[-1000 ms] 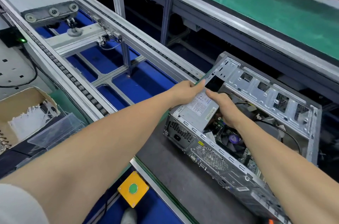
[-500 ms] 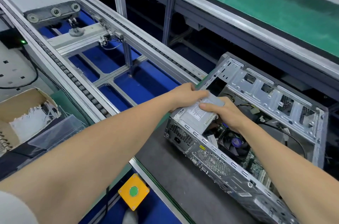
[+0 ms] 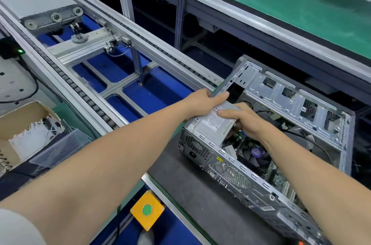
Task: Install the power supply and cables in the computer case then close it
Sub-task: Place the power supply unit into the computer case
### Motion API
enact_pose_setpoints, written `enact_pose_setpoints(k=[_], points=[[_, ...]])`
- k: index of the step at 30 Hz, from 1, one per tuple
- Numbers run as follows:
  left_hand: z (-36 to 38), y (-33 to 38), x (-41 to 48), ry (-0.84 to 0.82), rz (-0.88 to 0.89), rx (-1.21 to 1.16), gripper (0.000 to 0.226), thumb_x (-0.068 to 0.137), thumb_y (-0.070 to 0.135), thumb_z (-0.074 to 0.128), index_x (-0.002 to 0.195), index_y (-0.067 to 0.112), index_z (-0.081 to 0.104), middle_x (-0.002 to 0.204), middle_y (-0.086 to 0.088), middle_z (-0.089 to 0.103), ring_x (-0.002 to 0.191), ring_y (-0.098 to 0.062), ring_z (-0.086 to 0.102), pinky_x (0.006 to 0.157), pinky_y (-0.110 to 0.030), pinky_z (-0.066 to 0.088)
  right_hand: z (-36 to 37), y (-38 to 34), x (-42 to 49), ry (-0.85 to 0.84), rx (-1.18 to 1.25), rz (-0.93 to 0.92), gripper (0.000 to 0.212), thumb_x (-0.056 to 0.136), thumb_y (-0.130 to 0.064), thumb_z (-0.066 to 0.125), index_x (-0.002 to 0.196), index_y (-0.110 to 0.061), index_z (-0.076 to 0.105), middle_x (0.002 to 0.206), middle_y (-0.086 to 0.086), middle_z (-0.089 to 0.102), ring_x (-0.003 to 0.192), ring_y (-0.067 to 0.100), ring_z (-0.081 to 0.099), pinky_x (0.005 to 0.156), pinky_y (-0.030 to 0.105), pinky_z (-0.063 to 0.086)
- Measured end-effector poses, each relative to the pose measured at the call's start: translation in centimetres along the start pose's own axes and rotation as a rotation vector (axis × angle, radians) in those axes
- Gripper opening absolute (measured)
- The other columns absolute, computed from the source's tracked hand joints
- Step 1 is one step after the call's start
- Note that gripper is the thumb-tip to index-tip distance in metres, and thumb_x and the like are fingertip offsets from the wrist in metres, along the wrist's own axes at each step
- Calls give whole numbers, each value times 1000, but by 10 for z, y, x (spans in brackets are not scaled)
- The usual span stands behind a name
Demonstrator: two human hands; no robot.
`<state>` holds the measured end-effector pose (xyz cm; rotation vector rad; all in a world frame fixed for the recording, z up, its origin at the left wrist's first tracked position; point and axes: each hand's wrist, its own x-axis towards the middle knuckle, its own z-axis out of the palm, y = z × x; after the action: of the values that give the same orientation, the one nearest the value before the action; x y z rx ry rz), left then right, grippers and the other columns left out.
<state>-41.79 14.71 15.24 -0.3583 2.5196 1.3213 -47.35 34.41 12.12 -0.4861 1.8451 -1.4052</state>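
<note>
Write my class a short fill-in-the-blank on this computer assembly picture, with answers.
1. The left hand and right hand hold the grey ___.
2. It is partly inside the open metal ___.
3. The yellow box bears a round ___ button.
Answers: power supply; case; green.

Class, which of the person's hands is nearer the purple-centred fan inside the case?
Right. The right hand grips the power supply just beside the fan; the left hand holds its far end, farther off.
</note>
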Motion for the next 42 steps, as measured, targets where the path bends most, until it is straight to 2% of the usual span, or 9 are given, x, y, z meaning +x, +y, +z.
enact_pose_setpoints(k=[4,8,15,18,22,26,30,35,42], points=[[1,-1,3,7,-3,11,78,81,86,46,120,19,56,112,1,64,95,-15,61,66,-30,42,1,4,-1,30,17,11,62,67,-55,91,103,-6,79,104,28,75,86,39,74,68,41,60],[1,0,3,7,-19,2,78,82,85,47,121,18,57,112,0,65,97,-17,63,75,-34,48,-1,0,0,-8,9,50,57,70,-54,90,99,-7,79,98,25,76,79,36,74,62,41,63],[1,1,2,14,-11,12,77,82,85,47,119,18,58,113,0,65,100,-19,63,89,-39,52,0,3,-7,-52,3,106,54,81,-60,82,116,-19,77,113,18,76,101,36,75,73,39,62],[1,2,1,19,-11,13,77,81,86,47,117,20,58,110,1,65,99,-19,63,84,-37,52,0,-1,-11,-80,-7,125,55,81,-60,82,121,-23,76,124,14,75,114,35,72,86,40,61],[1,3,-2,29,-5,-8,71,82,87,45,110,22,56,104,6,64,93,-13,61,69,-30,44,0,-6,-14,-88,-33,193,58,81,-68,75,129,-35,72,131,-4,73,125,22,66,113,47,40],[5,1,-7,176,252,-35,39,100,62,44,129,36,44,114,1,64,97,-16,60,75,-31,44,3,-15,-15,8,26,206,53,89,-69,59,132,-40,68,131,-5,72,129,26,61,110,51,39],[4,5,-11,121,505,102,22,109,35,38,121,27,55,114,1,52,105,-14,49,89,-31,42,11,-22,-15,204,-139,198,73,67,-84,72,105,-23,81,100,9,78,95,26,68,91,45,46],[2,10,-9,74,527,215,34,109,29,40,79,22,52,85,2,54,96,-16,44,84,-34,38,18,-15,-18,275,-144,199,62,71,-83,67,101,-32,83,103,-2,81,105,23,75,103,45,50],[4,13,-5,84,483,232,30,109,32,39,85,20,52,96,-8,60,104,-20,45,95,-43,43,36,-27,-30,397,-224,244,67,72,-89,57,98,-32,83,102,-10,80,104,14,70,96,38,44]])
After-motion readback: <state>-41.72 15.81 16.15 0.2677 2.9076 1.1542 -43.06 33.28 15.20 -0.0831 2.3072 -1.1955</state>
